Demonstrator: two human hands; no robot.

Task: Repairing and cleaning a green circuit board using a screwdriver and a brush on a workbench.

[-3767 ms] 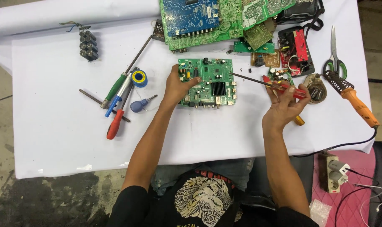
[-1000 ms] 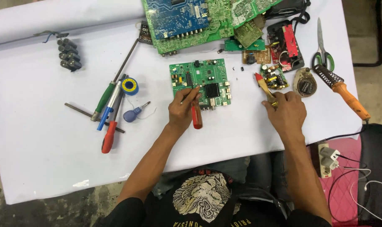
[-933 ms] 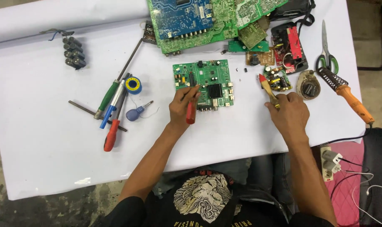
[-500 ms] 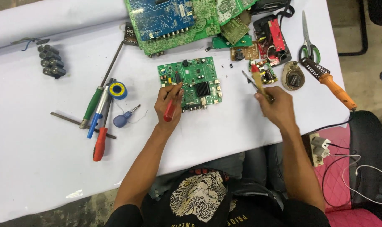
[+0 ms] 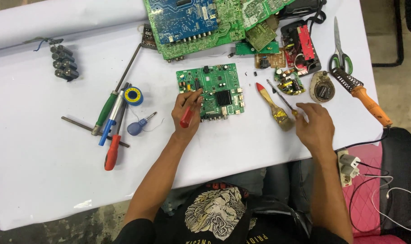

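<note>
Head view, green board (image 5: 216, 90) laid mid-table on white sheet (image 5: 42, 171), red-handled screwdriver (image 5: 187, 115) clamped in left hand (image 5: 186, 113) with tip set on board, right hand (image 5: 314, 124) loosely curled beside brush (image 5: 273, 105), thin screwdriver (image 5: 282, 98) touched by its fingertips.

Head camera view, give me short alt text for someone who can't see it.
A person's left hand holds a red-handled screwdriver on a small green circuit board; the right hand touches a thin screwdriver beside a paintbrush on a white table.

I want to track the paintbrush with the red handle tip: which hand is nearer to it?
Right. The right hand lies just beside the paintbrush bristles; the left hand is across the small green circuit board, holding a red-handled screwdriver.
</note>
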